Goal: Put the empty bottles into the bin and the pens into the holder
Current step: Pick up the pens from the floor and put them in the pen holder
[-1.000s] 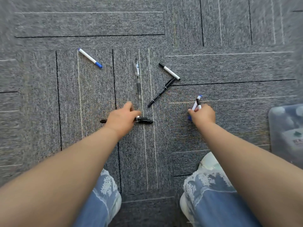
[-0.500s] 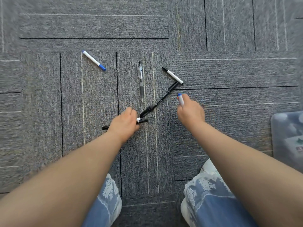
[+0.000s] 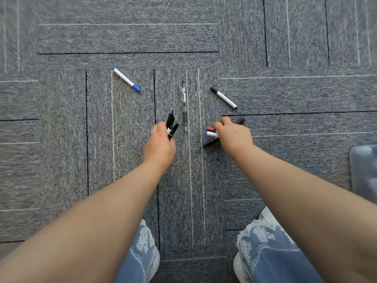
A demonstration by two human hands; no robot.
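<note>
My left hand is shut on black pens whose tips stick up past my fingers. My right hand is shut on a bunch of markers with blue and red ends, and a long black pen runs under its fingers. Loose on the carpet lie a clear pen between my hands, a white marker with a blue cap at the far left, and a white marker with a black cap at the far right. No holder is in view.
A translucent plastic bin sits at the right edge, partly cut off. Grey carpet tiles cover the floor. My knees in light blue jeans and white shoes are at the bottom of the view.
My left hand has lifted the black pens off the carpet and turned them upright. My right hand has moved onto the long black pen and closed over it.
</note>
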